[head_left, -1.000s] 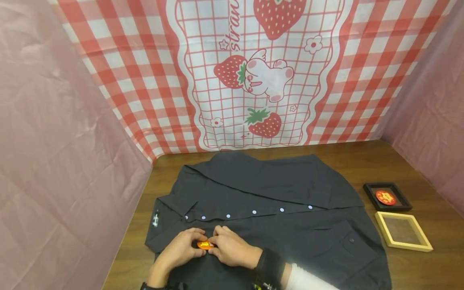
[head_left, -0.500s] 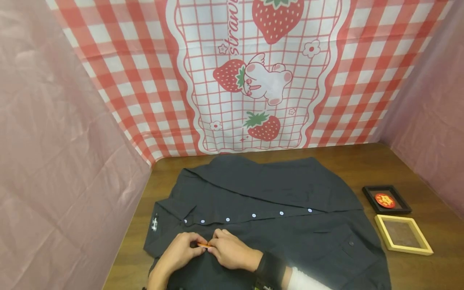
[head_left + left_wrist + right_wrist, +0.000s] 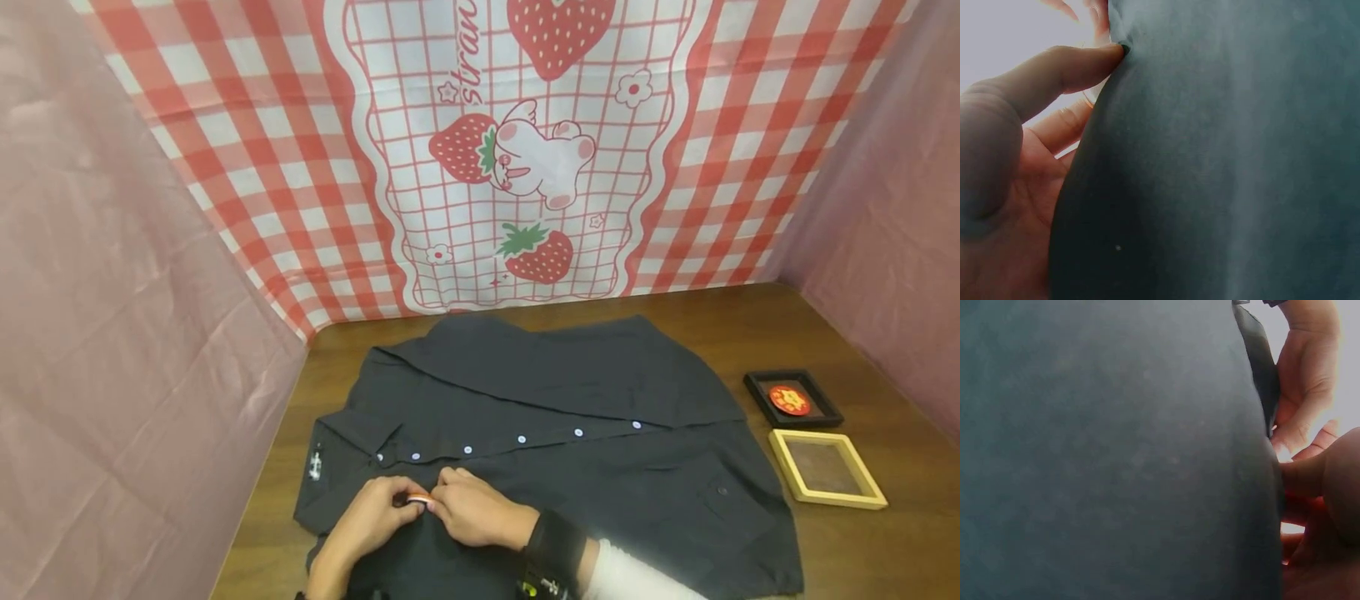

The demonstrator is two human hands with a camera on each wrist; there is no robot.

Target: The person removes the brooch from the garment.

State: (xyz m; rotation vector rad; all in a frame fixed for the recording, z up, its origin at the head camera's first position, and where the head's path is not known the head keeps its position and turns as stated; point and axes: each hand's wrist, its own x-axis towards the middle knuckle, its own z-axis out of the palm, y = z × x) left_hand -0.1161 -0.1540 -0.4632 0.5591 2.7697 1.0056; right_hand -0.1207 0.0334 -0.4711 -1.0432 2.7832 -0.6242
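A dark button-up shirt [image 3: 585, 492] lies spread on the table, its collar to the left. Over its near front panel, my left hand [image 3: 375, 510] pinches a small round badge [image 3: 417, 498] between thumb and fingers. The badge is tilted, so mainly its orange and white edge shows. My right hand [image 3: 480, 508] pinches the badge's right side, fingertips almost meeting the left ones. In the left wrist view the left thumb [image 3: 1066, 69] presses by a fold of dark cloth [image 3: 1210, 150]. The shirt's cloth [image 3: 1116, 450] hides most of the right wrist view, and the badge's back is hidden.
At the table's right, a black frame [image 3: 757, 398] holds a red and yellow round badge [image 3: 789, 400]. A pale yellow frame [image 3: 783, 467] lies just nearer. A checked strawberry cloth [image 3: 540, 167] hangs behind; pink curtains [image 3: 150, 333] stand at both sides.
The badge has tipped from showing its printed orange and yellow face to standing nearly edge-on. Both hands stay at the same spot on the shirt. The head view has shifted slightly.
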